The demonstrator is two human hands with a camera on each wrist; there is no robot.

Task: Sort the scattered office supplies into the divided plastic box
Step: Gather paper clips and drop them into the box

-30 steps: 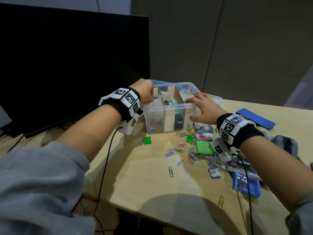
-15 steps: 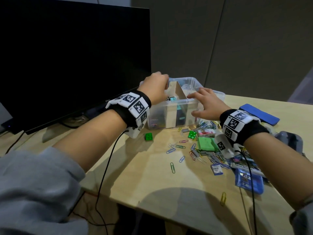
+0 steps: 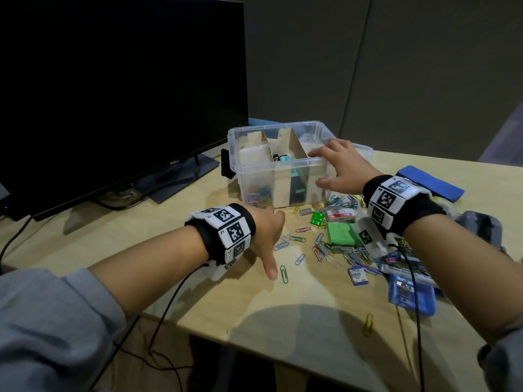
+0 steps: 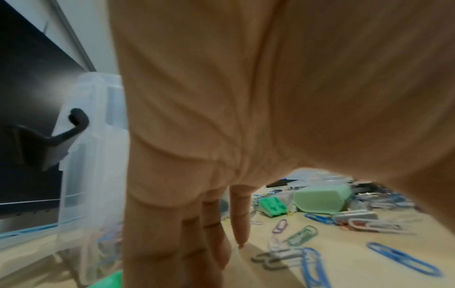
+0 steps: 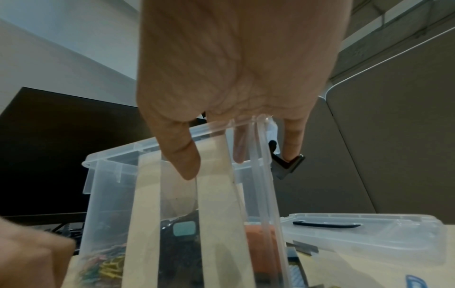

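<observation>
Wooden desk: green cube (blurred) under left fingers.

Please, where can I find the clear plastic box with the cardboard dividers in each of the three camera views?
Head: the clear plastic box stands at centre, behind the scattered clips.
Left wrist: its corner stands at the left edge, beside the left hand.
Right wrist: it fills the lower centre, under the right hand.
Shared landmark: the coloured paper clips in its left compartment.

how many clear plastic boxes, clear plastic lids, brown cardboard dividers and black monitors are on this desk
clear plastic box: 1
clear plastic lid: 1
brown cardboard dividers: 2
black monitor: 1
total: 5
</observation>
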